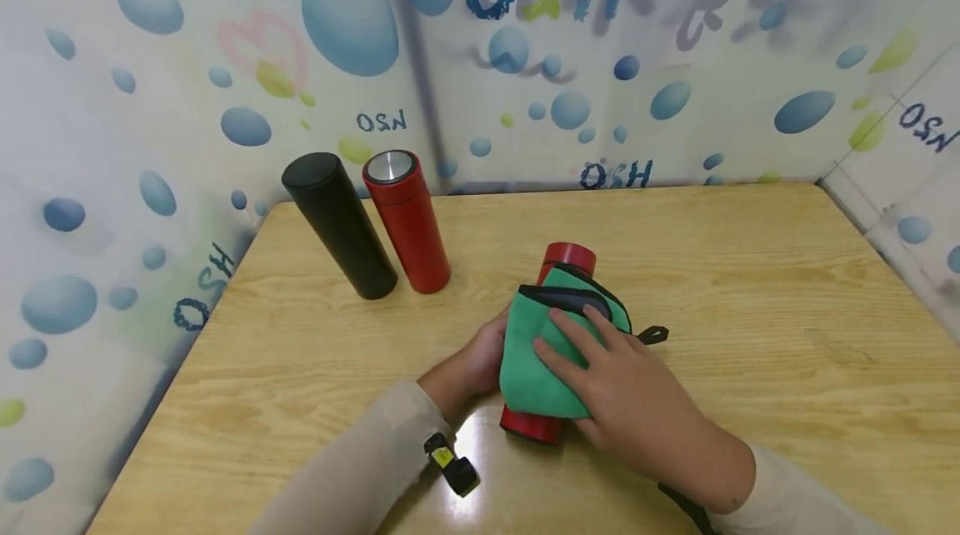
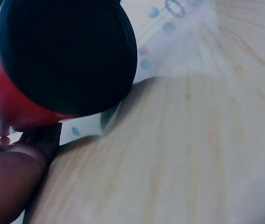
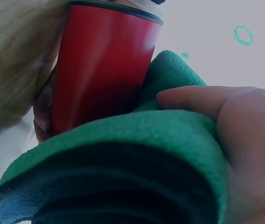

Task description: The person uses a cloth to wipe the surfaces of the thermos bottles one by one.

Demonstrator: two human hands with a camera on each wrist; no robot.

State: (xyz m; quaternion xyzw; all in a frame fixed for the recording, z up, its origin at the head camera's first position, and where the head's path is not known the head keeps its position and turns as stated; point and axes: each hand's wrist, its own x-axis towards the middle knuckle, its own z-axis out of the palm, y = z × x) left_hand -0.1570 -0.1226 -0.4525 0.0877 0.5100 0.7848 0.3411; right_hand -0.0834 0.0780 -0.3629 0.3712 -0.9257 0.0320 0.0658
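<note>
A red vacuum flask (image 1: 534, 425) lies tilted over the table, its far end and its black base uncovered. My left hand (image 1: 480, 356) holds it from the left side, with most of the fingers hidden behind it. A green cloth (image 1: 536, 364) with dark edging and a small black loop is draped over the flask's middle. My right hand (image 1: 637, 402) grips the cloth against the flask, fingers spread over the top. In the right wrist view, the thumb lies along the cloth (image 3: 170, 123) beside the red body. The left wrist view shows the flask's round dark base (image 2: 69, 56) near the tabletop.
A black flask (image 1: 341, 227) and a second red flask (image 1: 408, 222) with a silver-topped lid stand upright at the table's back left. The wooden table (image 1: 750, 285) meets a wall covering (image 1: 465, 85) printed with blue drops and letters.
</note>
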